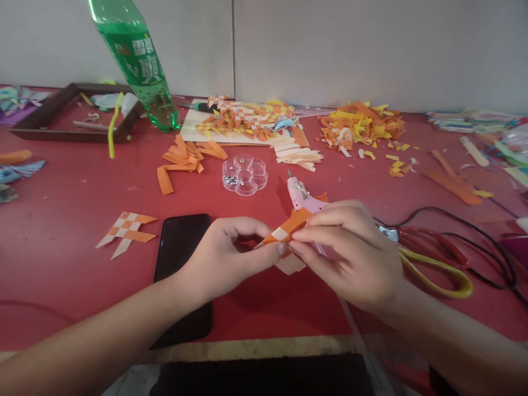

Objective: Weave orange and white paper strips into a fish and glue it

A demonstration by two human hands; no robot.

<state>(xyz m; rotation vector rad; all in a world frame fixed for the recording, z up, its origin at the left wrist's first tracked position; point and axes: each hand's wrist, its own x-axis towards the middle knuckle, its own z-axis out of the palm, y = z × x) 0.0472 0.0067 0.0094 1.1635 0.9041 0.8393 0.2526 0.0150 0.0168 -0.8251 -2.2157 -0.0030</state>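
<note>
Between my two hands, above the table's front part, is a woven paper piece [289,226] of orange and cream strips. My left hand [235,247] pinches its left end between thumb and fingers. My right hand [350,247] grips the right side with its fingertips, which hide part of the weave. Cream strip ends poke out below. Just behind the right hand lies a pink glue gun [303,195], partly covered. A black phone [183,247] rests under my left wrist. Left of it lies a checkered woven paper fish [127,231].
A clear flower-shaped bead tray [245,175] sits mid-table beside orange strips [185,157] and cream strips [297,154]. Behind are woven pieces [247,118], paper scraps [363,126], a green bottle [142,66] and a dark frame [45,115]. Yellow-and-red-handled scissors [437,275] and a black cable [501,242] lie right.
</note>
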